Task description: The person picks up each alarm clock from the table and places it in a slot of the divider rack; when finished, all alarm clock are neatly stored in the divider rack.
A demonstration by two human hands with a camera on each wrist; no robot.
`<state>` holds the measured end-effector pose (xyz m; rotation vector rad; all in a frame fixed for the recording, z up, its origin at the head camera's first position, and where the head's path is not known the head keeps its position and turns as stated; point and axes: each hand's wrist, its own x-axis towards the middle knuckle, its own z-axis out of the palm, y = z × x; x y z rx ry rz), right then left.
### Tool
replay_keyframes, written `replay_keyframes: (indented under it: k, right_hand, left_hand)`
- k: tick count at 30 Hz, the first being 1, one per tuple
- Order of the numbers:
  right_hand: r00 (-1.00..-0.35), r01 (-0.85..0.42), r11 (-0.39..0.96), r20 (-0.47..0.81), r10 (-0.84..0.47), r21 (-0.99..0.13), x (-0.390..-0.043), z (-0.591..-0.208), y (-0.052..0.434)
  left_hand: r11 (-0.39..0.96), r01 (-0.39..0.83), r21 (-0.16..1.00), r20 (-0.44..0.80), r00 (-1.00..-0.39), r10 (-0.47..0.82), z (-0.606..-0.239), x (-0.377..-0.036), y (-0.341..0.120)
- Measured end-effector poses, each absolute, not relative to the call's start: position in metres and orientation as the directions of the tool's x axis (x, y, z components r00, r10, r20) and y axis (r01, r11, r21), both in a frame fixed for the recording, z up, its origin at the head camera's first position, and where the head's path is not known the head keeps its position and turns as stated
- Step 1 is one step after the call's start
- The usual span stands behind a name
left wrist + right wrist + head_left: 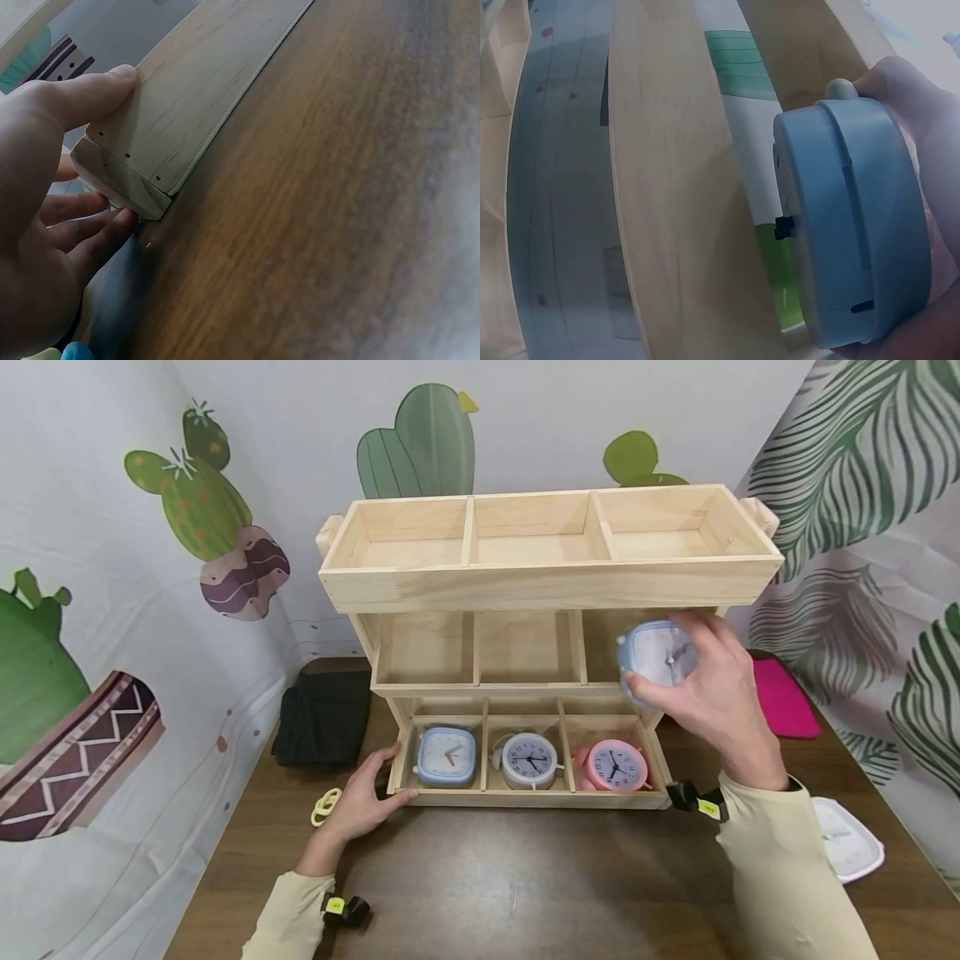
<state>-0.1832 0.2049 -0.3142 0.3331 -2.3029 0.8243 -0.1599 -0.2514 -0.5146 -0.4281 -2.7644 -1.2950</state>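
A three-tier wooden shelf [547,585] stands on the brown table. My right hand [712,693] grips a light blue alarm clock [654,658] in front of the middle tier's right compartment; the clock's blue casing [855,225] fills the right wrist view beside the shelf's wooden slats [675,225]. The bottom tier holds a blue square clock [446,757], a grey round clock [530,761] and a pink round clock [615,766]. My left hand [367,793] rests against the shelf's bottom left corner [142,187], thumb on the front board, fingers at the side.
A black cloth [322,718] lies left of the shelf and a pink item [783,697] to its right. A yellow ring-shaped thing [325,806] sits by my left hand. A white lidded container [847,843] is at the table's right edge. Printed backdrops surround the table.
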Motion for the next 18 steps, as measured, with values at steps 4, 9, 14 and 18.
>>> replay_keyframes:
  k: [4,9,14,18]
  right_hand:
    - [-0.758,-0.438,0.76,0.652,-0.025,-0.48,-0.191,-0.314,0.203]
    - [-0.78,-0.417,0.76,0.625,-0.018,-0.498,-0.194,-0.313,0.201]
    - [-0.792,-0.398,0.764,0.611,-0.008,-0.507,-0.194,-0.313,0.198]
    - [-0.78,-0.41,0.765,0.626,-0.013,-0.496,-0.197,-0.313,0.196]
  left_hand:
    - [0.614,0.267,0.743,0.161,-0.961,0.223,-0.514,-0.16,-0.251]
    - [0.607,0.268,0.748,0.163,-0.961,0.224,-0.514,-0.16,-0.252]
    - [0.599,0.275,0.752,0.174,-0.959,0.222,-0.515,-0.161,-0.252]
    - [0.599,0.274,0.753,0.172,-0.959,0.224,-0.516,-0.16,-0.251]
